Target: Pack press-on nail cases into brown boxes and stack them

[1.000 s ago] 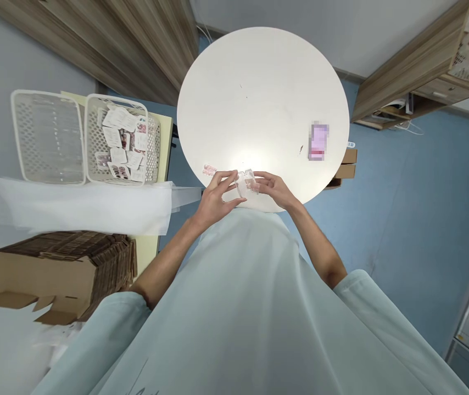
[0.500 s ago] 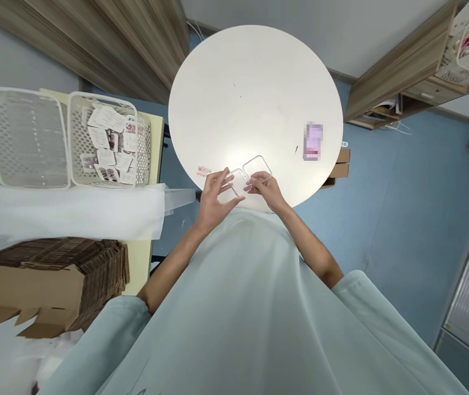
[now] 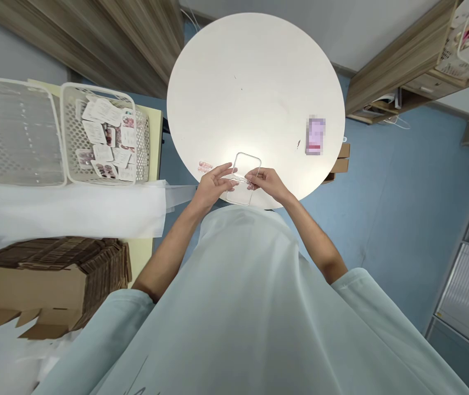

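Observation:
A clear plastic hinged case lies spread open near the front edge of the round white table, its two halves one beyond the other. My left hand grips it at the left by the hinge, thumb and fingers on the edge. On the opposite side, my right hand pinches the case at the hinge with curled fingers. Just beyond my left hand is a small set of pink pieces, perhaps false nails, flat on the table.
The white table carries a blurred purple packet at right. To the left, a perforated basket of carded packs stands beside another white basket. Flattened cardboard boxes are stacked lower left. Wooden cabinet at upper right.
The open case has turned, so its halves now line up front to back instead of slanting side by side. My left hand has closed in from a wide spread to the hinge.

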{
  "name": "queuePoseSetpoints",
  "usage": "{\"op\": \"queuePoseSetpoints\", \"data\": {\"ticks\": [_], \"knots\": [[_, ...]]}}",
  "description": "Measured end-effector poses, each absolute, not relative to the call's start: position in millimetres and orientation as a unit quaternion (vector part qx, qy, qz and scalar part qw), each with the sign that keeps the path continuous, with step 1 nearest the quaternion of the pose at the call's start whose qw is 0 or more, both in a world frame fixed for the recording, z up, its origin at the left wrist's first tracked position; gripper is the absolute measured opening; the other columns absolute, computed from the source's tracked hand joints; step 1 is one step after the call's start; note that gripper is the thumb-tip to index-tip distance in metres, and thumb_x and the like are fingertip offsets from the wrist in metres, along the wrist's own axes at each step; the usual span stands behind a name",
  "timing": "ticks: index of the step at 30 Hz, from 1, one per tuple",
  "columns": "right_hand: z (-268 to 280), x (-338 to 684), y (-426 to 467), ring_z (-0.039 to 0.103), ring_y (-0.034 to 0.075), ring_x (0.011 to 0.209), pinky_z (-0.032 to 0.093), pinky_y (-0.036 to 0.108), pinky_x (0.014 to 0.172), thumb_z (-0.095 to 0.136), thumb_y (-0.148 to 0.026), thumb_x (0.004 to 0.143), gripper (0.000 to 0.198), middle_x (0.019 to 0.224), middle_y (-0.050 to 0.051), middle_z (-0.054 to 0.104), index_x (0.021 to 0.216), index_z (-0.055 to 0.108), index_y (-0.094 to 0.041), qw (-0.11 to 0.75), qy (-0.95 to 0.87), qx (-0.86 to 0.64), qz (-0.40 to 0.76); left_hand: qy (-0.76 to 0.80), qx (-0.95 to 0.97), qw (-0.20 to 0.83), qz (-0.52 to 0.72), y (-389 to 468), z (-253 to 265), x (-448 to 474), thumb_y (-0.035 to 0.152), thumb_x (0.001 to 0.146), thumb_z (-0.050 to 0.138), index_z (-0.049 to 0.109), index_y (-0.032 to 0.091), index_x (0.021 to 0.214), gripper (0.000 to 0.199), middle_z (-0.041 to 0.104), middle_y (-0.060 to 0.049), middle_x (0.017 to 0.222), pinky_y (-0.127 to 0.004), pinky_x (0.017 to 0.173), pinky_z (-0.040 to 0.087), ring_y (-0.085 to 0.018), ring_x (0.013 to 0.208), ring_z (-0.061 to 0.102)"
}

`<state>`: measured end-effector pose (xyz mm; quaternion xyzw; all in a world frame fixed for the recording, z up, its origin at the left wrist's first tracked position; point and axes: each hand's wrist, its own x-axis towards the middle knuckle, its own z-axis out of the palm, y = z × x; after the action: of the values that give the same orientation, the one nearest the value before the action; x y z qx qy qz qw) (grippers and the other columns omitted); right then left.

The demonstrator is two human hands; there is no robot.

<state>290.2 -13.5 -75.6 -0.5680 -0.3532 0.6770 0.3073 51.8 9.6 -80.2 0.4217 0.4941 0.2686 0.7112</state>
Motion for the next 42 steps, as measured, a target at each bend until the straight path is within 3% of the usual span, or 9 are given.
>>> {"op": "queuePoseSetpoints", "data": {"ticks": [5, 8, 13, 18, 22, 28, 33, 38, 42], "knots": [[-84, 269, -5, 0.078, 0.021, 0.085, 0.068, 0.037, 0.086, 0.09, -0.082, 0.079, 0.065, 0.096, 0.006, 0.083, 0.099, 0.077, -0.021, 0.287, -0.371, -0.561, 0.682, 0.518, 0.368, 0.72, 0.28, 1, -83, 24, 0.042, 0.077, 0.095, 0.07, 0.018, 0.15, 0.081, 0.077, -0.021, 0.146, -0.046, 0.095, 0.068, -0.032, 0.115, 0.081], [-100, 254, 5, 0.079, 0.022, 0.089, 0.068, 0.038, 0.089, 0.079, -0.083, 0.09, 0.062, 0.103, 0.007, 0.083, 0.101, 0.078, -0.023, 0.283, -0.387, -0.576, 0.662, 0.559, 0.325, 0.702, 0.298, -5, -86, -2, 0.039, 0.077, 0.095, 0.071, 0.019, 0.147, 0.077, 0.076, -0.02, 0.147, -0.046, 0.098, 0.068, -0.032, 0.118, 0.08], [-145, 220, 29, 0.078, 0.024, 0.097, 0.063, 0.044, 0.103, 0.081, -0.051, 0.099, 0.035, 0.12, 0.009, 0.081, 0.119, 0.075, -0.022, 0.176, -0.48, -0.661, 0.549, 0.619, 0.277, 0.653, 0.338, -14, -90, -51, 0.036, 0.078, 0.094, 0.073, 0.02, 0.14, 0.067, 0.076, -0.017, 0.148, -0.045, 0.1, 0.068, -0.032, 0.124, 0.079], [-182, 173, 46, 0.072, 0.035, 0.122, 0.062, 0.051, 0.105, 0.084, -0.04, 0.096, 0.06, 0.149, 0.018, 0.067, 0.147, 0.06, -0.021, 0.028, -0.565, -0.696, 0.442, 0.646, 0.24, 0.63, 0.358, -19, -89, -86, 0.034, 0.077, 0.094, 0.076, 0.02, 0.134, 0.062, 0.079, -0.015, 0.142, -0.041, 0.095, 0.069, -0.031, 0.121, 0.08], [-195, 142, 49, 0.073, 0.04, 0.12, 0.065, 0.052, 0.096, 0.083, -0.042, 0.097, 0.066, 0.16, 0.026, 0.052, 0.151, 0.053, -0.018, -0.023, -0.592, -0.706, 0.39, 0.654, 0.219, 0.627, 0.362, -18, -87, -105, 0.033, 0.075, 0.095, 0.078, 0.02, 0.131, 0.06, 0.08, -0.014, 0.141, -0.038, 0.092, 0.069, -0.028, 0.116, 0.08], [-200, 124, 49, 0.073, 0.034, 0.117, 0.066, 0.046, 0.092, 0.071, -0.029, 0.103, 0.044, 0.157, 0.024, 0.05, 0.142, 0.056, -0.016, -0.035, -0.606, -0.704, 0.368, 0.647, 0.231, 0.632, 0.359, -5, -84, -122, 0.035, 0.076, 0.095, 0.078, 0.022, 0.131, 0.06, 0.079, -0.013, 0.14, -0.037, 0.092, 0.068, -0.026, 0.112, 0.081], [-203, 132, 49, 0.072, 0.032, 0.114, 0.062, 0.045, 0.094, 0.067, -0.023, 0.104, 0.04, 0.156, 0.023, 0.055, 0.142, 0.054, -0.017, -0.021, -0.582, -0.716, 0.384, 0.638, 0.245, 0.642, 0.349, 5, -81, -117, 0.034, 0.078, 0.094, 0.075, 0.023, 0.136, 0.062, 0.079, -0.013, 0.14, -0.036, 0.094, 0.067, -0.026, 0.117, 0.08], [-205, 165, 42, 0.075, 0.029, 0.109, 0.059, 0.042, 0.097, 0.057, -0.025, 0.11, 0.022, 0.126, 0.011, 0.077, 0.132, 0.058, -0.024, 0.059, -0.558, -0.712, 0.422, 0.62, 0.249, 0.664, 0.335, 8, -84, -93, 0.03, 0.081, 0.093, 0.071, 0.023, 0.144, 0.067, 0.081, -0.013, 0.136, -0.039, 0.101, 0.066, -0.028, 0.122, 0.08], [-197, 208, 28, 0.077, 0.023, 0.082, 0.061, 0.04, 0.089, 0.056, -0.037, 0.109, 0.016, 0.125, 0.007, 0.079, 0.123, 0.059, -0.027, 0.156, -0.524, -0.708, 0.447, 0.611, 0.232, 0.682, 0.329, 8, -93, -60, 0.026, 0.083, 0.092, 0.071, 0.02, 0.144, 0.065, 0.083, -0.014, 0.131, -0.041, 0.107, 0.065, -0.027, 0.121, 0.081]]}}
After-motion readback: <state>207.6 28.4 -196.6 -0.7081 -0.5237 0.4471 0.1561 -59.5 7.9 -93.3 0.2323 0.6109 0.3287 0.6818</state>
